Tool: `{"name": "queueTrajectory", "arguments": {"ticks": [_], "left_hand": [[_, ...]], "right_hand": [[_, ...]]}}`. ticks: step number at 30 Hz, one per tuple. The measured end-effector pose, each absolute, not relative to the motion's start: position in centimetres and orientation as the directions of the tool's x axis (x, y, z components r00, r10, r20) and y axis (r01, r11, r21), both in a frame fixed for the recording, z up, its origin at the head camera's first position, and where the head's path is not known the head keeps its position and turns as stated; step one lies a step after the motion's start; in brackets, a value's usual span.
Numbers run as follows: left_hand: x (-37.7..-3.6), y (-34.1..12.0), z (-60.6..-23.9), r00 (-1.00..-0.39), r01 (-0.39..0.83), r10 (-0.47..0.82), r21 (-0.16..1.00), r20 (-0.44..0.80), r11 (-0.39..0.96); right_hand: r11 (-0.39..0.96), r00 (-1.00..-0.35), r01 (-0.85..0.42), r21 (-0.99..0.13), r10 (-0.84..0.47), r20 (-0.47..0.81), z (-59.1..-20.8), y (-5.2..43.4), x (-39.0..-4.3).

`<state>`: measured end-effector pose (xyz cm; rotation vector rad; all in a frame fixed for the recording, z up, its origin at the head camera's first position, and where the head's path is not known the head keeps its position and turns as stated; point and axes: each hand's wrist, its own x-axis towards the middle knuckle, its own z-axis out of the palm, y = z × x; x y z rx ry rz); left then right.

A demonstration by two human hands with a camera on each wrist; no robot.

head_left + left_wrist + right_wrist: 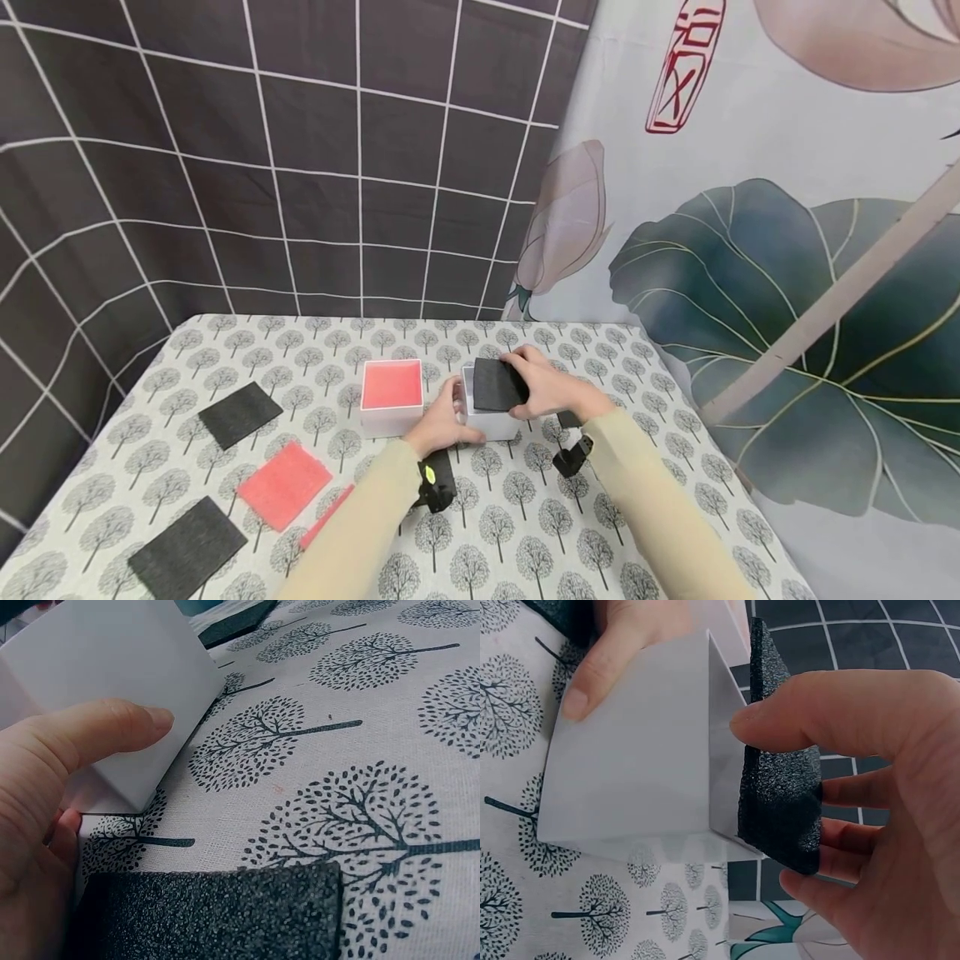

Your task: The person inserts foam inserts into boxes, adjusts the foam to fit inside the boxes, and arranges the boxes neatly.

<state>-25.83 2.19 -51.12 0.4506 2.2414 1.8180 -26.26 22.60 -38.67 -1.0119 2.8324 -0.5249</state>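
Observation:
A white box (495, 427) stands near the middle of the table. My left hand (441, 422) grips its left side, the thumb lying along the near wall in the left wrist view. Above the box's opening, my right hand (546, 384) pinches a black foam sheet (495, 385) by its right edge. In the right wrist view the foam sheet (784, 769) stands at the box's rim, thumb on one face and fingers on the other; whether it touches the rim I cannot tell. Left of it is another white box (392, 422) with a red sheet (392, 384) inside.
Two black sheets (240, 414) (187, 548) and a red sheet (285, 485) lie on the left of the tree-print cloth (517, 492). Another red sheet (326, 517) is partly under my left sleeve. A black piece (442, 473) lies by my left wrist, another (568, 418) by my right.

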Motion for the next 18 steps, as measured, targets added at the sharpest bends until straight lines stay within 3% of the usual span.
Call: {"name": "queueTrajectory", "arguments": {"ticks": [18], "left_hand": [[-25.6, 2.2, -50.9, -0.934, 0.113, 0.357, 0.965, 0.021, 0.238]], "right_hand": [[0.737, -0.754, -0.562, -0.376, -0.643, -0.134, -38.9, 21.5, -28.4]]}}
